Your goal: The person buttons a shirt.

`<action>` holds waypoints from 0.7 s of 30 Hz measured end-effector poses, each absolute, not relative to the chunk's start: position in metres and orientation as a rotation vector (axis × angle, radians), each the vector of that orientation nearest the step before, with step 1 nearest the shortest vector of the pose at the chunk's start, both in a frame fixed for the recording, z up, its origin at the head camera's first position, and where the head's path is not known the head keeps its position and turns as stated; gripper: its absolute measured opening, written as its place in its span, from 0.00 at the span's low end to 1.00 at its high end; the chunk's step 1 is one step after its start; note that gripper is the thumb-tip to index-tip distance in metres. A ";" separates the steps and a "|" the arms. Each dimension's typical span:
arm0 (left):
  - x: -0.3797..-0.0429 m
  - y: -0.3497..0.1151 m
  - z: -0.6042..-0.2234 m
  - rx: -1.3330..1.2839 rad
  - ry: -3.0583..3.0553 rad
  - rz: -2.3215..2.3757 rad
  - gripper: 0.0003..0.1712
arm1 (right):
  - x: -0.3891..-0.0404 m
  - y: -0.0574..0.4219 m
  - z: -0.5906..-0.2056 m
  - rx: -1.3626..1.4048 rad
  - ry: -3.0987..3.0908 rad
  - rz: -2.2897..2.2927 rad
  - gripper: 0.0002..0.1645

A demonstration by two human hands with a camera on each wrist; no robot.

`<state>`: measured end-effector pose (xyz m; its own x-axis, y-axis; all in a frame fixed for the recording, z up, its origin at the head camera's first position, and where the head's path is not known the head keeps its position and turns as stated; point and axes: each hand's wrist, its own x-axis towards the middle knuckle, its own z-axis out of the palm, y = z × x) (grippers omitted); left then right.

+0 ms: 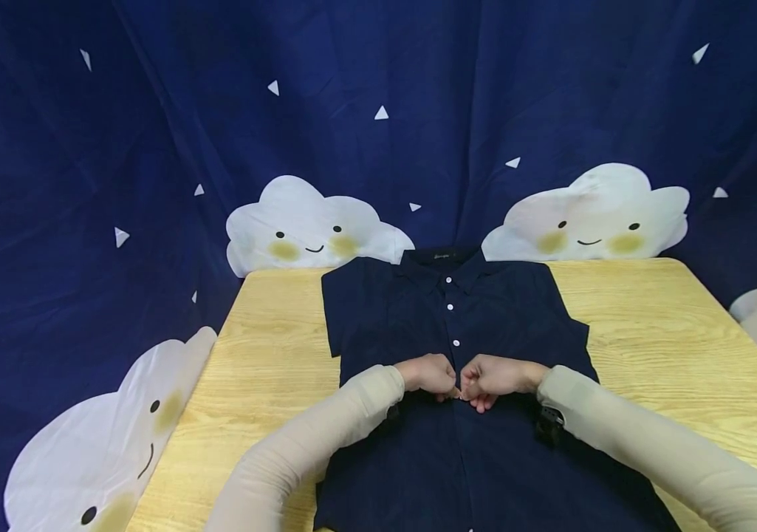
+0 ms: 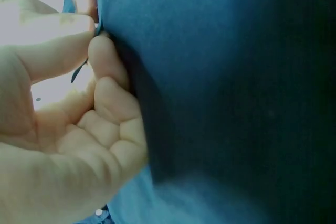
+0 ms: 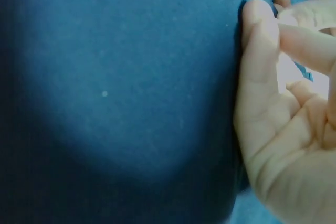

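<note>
A dark navy short-sleeved shirt [image 1: 398,451] lies front side up, its collar [image 1: 419,270] at the far end. White buttons run down the upper placket, the lowest plainly visible button [image 1: 456,343] sitting just beyond the hands. My left hand [image 1: 427,374] pinches the placket edge between thumb and index finger [image 2: 107,59], the other fingers curled. Close against it, my right hand [image 1: 499,375] pinches the same spot with its thumb and index finger [image 3: 260,30]. A tiny white bit shows between the fingertips in the head view; the fingers mostly cover it.
Beneath the shirt is a light wood-grain table [image 1: 651,332]. A navy curtain [image 1: 365,44] with white triangles and smiling clouds [image 1: 312,222] hangs behind it and along its left side. The shirt's hem reaches the near edge of the view.
</note>
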<state>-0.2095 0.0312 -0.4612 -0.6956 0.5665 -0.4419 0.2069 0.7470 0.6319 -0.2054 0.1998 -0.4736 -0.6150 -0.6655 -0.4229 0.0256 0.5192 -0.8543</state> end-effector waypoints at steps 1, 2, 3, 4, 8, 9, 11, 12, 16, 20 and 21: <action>-0.209 0.031 -0.462 0.577 2.303 0.739 0.16 | -0.205 0.200 -0.474 -0.530 1.981 -1.132 0.07; -0.209 0.030 -0.462 0.573 2.309 0.743 0.16 | -0.205 0.200 -0.474 -0.537 1.977 -1.130 0.07; -0.209 0.030 -0.462 0.569 2.317 0.742 0.16 | -0.205 0.200 -0.474 -0.549 1.976 -1.128 0.07; -0.209 0.030 -0.462 0.568 2.327 0.733 0.16 | -0.205 0.200 -0.474 -0.553 1.976 -1.126 0.07; -0.208 0.029 -0.461 0.567 2.359 0.706 0.15 | -0.204 0.201 -0.473 -0.559 1.983 -1.131 0.08; -0.208 0.028 -0.461 0.568 2.369 0.691 0.15 | -0.204 0.202 -0.473 -0.560 1.987 -1.132 0.08; -0.207 0.027 -0.461 0.567 2.392 0.667 0.15 | -0.202 0.202 -0.474 -0.558 2.000 -1.137 0.08; -0.206 0.026 -0.461 0.566 2.402 0.657 0.16 | -0.202 0.201 -0.474 -0.558 2.009 -1.136 0.08; -0.203 0.022 -0.463 0.572 2.421 0.664 0.17 | -0.198 0.200 -0.475 -0.567 2.082 -1.117 0.09; -0.200 0.019 -0.465 0.603 2.433 0.691 0.16 | -0.194 0.199 -0.475 -0.579 2.205 -1.059 0.11; -0.199 0.018 -0.466 0.620 2.441 0.686 0.16 | -0.193 0.198 -0.474 -0.584 2.238 -1.039 0.12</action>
